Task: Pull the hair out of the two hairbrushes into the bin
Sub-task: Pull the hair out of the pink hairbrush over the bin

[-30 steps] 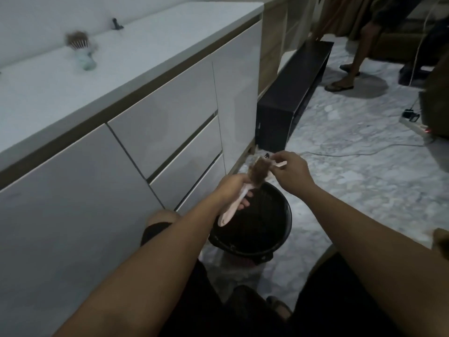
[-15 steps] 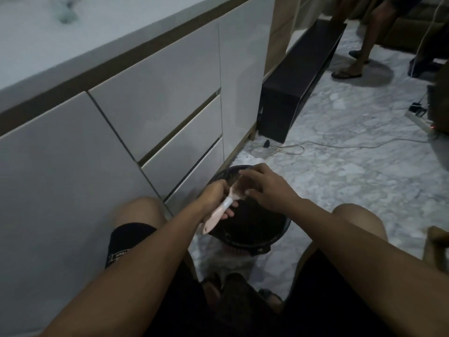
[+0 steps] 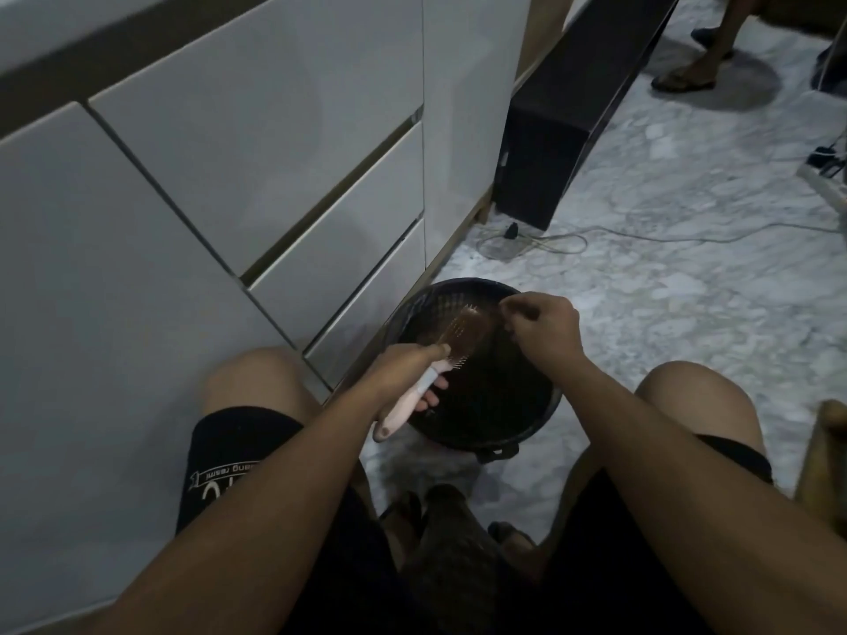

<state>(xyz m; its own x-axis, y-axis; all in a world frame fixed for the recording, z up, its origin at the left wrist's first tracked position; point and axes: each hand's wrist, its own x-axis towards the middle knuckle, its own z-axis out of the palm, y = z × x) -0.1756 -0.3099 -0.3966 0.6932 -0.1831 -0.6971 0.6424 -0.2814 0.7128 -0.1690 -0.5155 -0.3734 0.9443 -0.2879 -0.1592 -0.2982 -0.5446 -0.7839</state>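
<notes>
Right hand (image 3: 543, 325) lifted off hairbrush (image 3: 463, 334), perhaps pinching hair.

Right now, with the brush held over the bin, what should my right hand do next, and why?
Probably bring the right hand back to the hairbrush head and pinch another tuft. The left hand holds the pink handle with the head over the black bin, brownish hair seems to cover the bristles, and the right fingers are pinched just beside it; I can't tell whether they hold strands.
</notes>
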